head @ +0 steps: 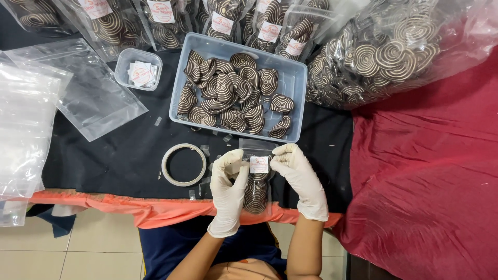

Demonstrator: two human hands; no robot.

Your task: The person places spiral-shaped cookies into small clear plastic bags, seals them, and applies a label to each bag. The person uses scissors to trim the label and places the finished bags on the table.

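Your left hand [228, 189] and right hand [301, 179], both gloved, pinched a small clear pouch [257, 181] of swirl cookies from either side, over the black cloth's [124, 155] front edge, just below the cookie tray [295, 78]. Tape roll [183, 164] lay left.

Black cloth [124, 155] open left of tape ring [183, 164]; cookie tray [290, 78] blocks ahead, red cloth [425, 171] free rightward.

A desk [124, 155] draped in black cloth, edged with an orange cloth [129, 205] at its near side; red fabric [425, 171] at right; pale floor tiles [67, 249] near left.
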